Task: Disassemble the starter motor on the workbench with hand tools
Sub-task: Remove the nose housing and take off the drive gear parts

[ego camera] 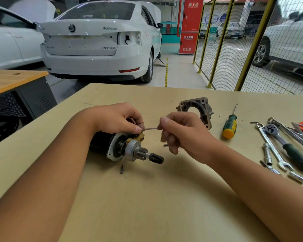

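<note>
Nearby — housing (196, 110), screwdriver (229, 125), wrenches (276, 151) — untouched.

workbench (164, 198): pale tan, faint wood grain
starter motor (124, 147): black body, silver metal end, yellow-tan lever
screwdriver (229, 125): green and yellow handle
ratchet (287, 147): chrome, dark green grip
car (98, 41): white
cabinet (189, 25): red

On the pale wooden workbench (147, 198) lie one black-bodied starter motor (128, 149), one grey cast-metal end housing (196, 109), one green-and-yellow-handled screwdriver (229, 125), one green-handled chrome ratchet (287, 147), one chrome combination spanner (273, 149), and two small chrome sockets (296, 177). Two bare hands (119, 119) share one thin metal pin (150, 128).
</note>
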